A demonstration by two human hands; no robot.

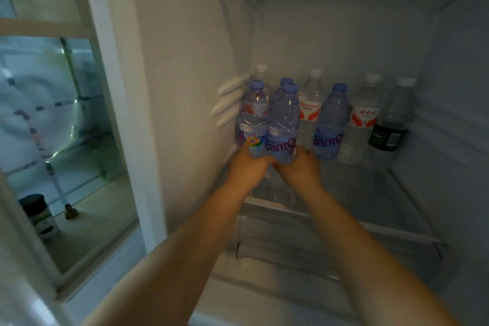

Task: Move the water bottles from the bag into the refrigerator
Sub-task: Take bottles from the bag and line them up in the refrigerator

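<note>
Both my arms reach into the open refrigerator. My left hand (247, 164) grips the base of a blue-capped water bottle (253, 116) at the shelf's left end. My right hand (301, 165) grips the base of a second blue-capped bottle (283, 124) right beside it. Both bottles stand upright on the glass shelf (357, 188). Another blue-capped bottle (330, 122) stands to the right, and one more blue cap (286, 80) shows behind. White-capped bottles with red labels (311, 106) (365, 111) line the back. The bag is out of view.
A dark-labelled clear bottle (391, 122) stands at the shelf's far right. White rail ridges (230, 100) stick out of the fridge's left wall. A drawer (304, 241) lies under the shelf. Left of the fridge is a window, with a dark jar (39, 216) on its sill.
</note>
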